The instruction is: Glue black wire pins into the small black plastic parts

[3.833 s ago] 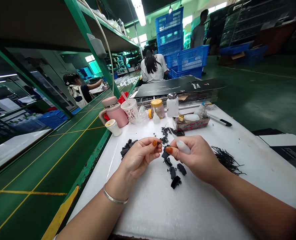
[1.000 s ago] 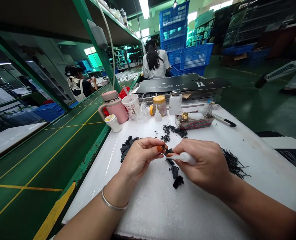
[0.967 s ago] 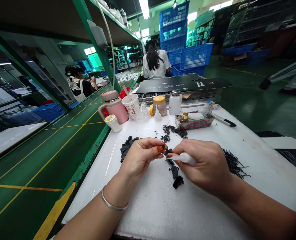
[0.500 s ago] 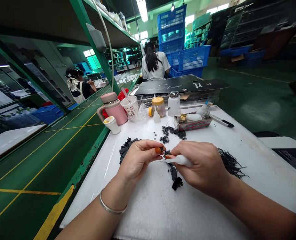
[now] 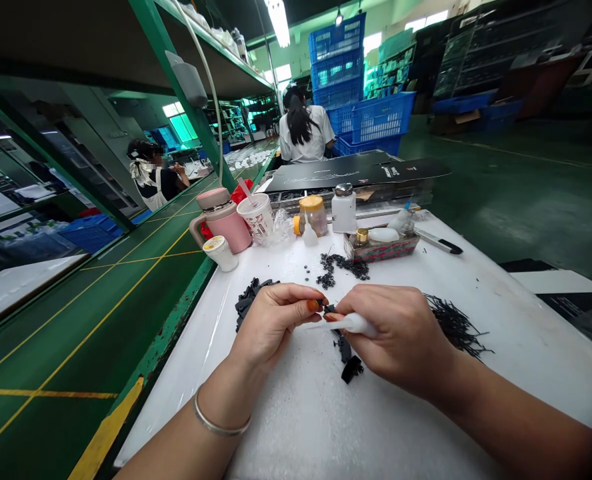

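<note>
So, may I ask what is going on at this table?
The person's left hand pinches a tiny black piece above the white tabletop. The right hand holds a white nozzle bottle and seems to grip another black piece close to the first; whether they touch is unclear. Heaped black parts, small black rings and thin black sticks lie around the hands.

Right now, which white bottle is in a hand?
The squeeze bottle in the right hand, its thin nozzle toward the left hand. It alone is held; the metal-capped bottle and small bottle stand near the jar.
</note>
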Action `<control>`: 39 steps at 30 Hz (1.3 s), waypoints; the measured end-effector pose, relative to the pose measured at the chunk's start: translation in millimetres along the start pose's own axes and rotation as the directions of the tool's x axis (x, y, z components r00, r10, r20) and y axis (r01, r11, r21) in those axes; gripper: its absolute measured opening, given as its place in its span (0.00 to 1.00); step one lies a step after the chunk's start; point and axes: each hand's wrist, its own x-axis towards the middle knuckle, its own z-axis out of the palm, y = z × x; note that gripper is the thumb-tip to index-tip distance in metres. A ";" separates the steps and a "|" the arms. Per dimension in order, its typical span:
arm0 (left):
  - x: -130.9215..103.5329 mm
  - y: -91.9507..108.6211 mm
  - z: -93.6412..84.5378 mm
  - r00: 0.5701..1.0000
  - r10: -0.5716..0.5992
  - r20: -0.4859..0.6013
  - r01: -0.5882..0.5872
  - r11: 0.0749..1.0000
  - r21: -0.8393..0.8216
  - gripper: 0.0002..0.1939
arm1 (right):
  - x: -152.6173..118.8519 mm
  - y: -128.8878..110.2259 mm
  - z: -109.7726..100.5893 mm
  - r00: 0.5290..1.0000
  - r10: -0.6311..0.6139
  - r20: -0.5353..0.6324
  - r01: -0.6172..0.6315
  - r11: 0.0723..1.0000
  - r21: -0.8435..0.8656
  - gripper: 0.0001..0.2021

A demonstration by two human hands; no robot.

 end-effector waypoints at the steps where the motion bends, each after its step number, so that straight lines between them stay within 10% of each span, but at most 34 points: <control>1: -0.1 0.3 0.1 1.000 0.005 -0.006 -0.005 1.000 0.009 0.07 | -0.2 0.2 0.0 1.000 0.000 0.000 0.000 1.000 -0.006 0.04; 16: -2.2 -0.9 -4.0 0.978 0.210 0.021 -0.204 0.920 0.333 0.05 | -0.7 -2.7 2.1 0.999 -0.027 0.017 0.029 0.987 -0.157 0.06; 25: 5.0 0.2 -12.9 0.996 0.068 0.060 -0.082 0.961 0.265 0.06 | 2.9 -2.0 4.5 0.957 0.255 0.136 -0.276 0.946 0.169 0.08; 33: 11.8 4.6 -20.5 0.999 0.016 0.048 -0.019 0.998 0.059 0.10 | 13.5 10.8 -5.3 0.761 0.455 0.462 -0.631 0.685 0.365 0.13; 39: 15.8 26.8 -45.7 0.957 0.246 -0.156 -0.231 0.967 0.111 0.12 | 12.7 26.9 -5.6 0.582 0.310 0.752 -0.620 0.767 0.164 0.12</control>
